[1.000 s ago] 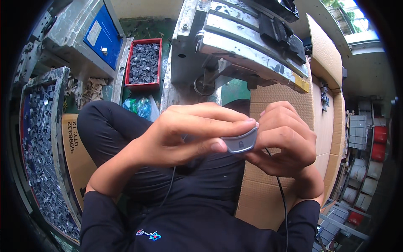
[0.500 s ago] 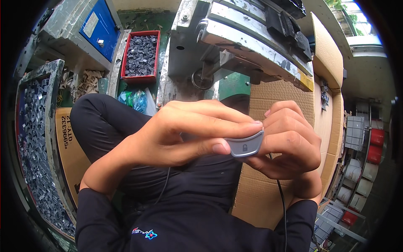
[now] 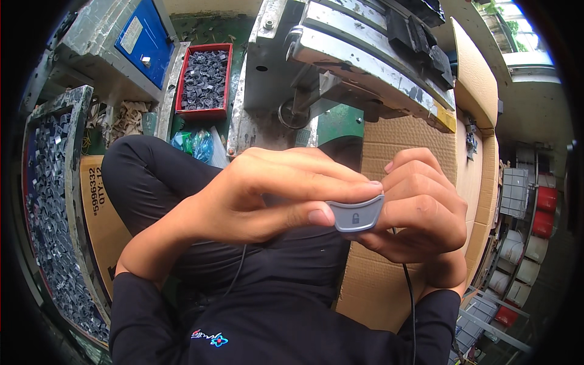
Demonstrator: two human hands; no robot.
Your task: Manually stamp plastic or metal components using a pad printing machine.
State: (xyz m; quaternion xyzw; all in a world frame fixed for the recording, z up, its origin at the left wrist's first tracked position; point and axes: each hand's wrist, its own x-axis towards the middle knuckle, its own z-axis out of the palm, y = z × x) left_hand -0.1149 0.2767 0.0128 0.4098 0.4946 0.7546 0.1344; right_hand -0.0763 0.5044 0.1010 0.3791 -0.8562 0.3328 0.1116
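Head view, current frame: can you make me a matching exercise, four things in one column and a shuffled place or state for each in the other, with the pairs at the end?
Things
1. grey piece
2. red bin
3. blue panel
4. black cable

Places and states
A. on the front of a grey cabinet, upper left
B. running down to the lower edge of the picture, below the right hand
C. pinched between thumb and fingers of the left hand
D. filled with small dark pieces

Pairs: 1-C, 2-D, 3-A, 4-B
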